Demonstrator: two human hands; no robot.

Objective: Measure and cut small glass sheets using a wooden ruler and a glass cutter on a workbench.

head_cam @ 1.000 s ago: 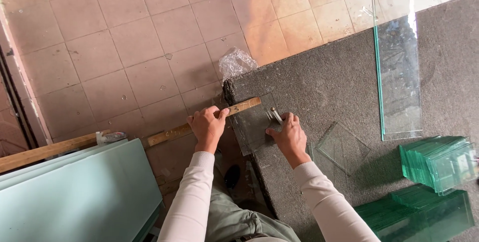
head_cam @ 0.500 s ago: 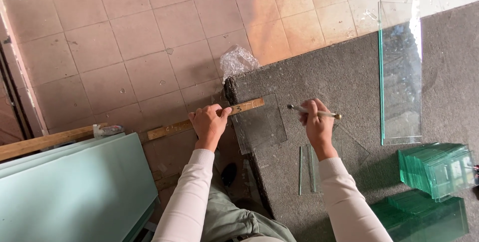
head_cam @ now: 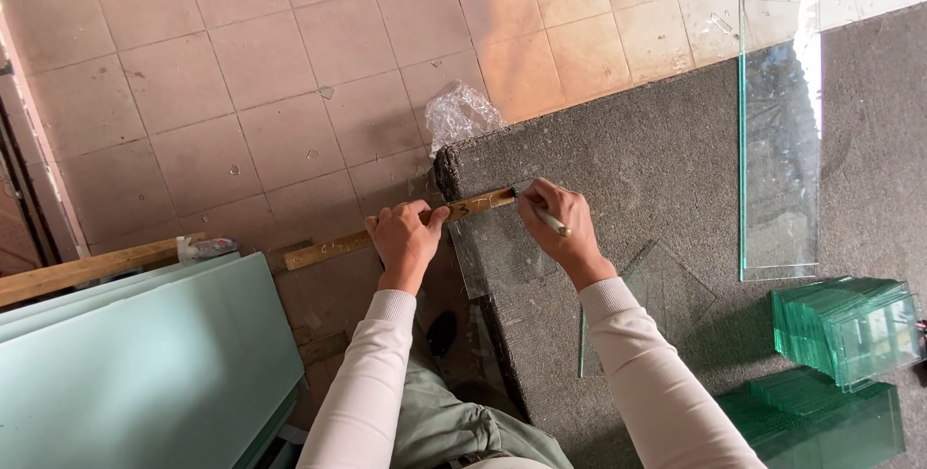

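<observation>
– On the grey table (head_cam: 676,141), what do the hands do?
– The left hand (head_cam: 406,237) presses flat on the wooden ruler (head_cam: 425,218). The right hand (head_cam: 560,223) squeezes a glass cutter (head_cam: 550,221) beside the ruler's end, over a small glass sheet (head_cam: 488,252).

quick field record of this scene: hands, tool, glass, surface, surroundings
left hand: pressing a wooden straightedge flat across the table corner
right hand: gripping a slim glass cutter at the straightedge's end
workpiece: clear glass pane under the straightedge
surface: dark grey felt-covered table
other glass: long clear strip far right; green-tinted stacks lower right; loose pane near the right forearm
floor: beige tiles, crumpled plastic wrap
lower left: large pale green sheets
</observation>
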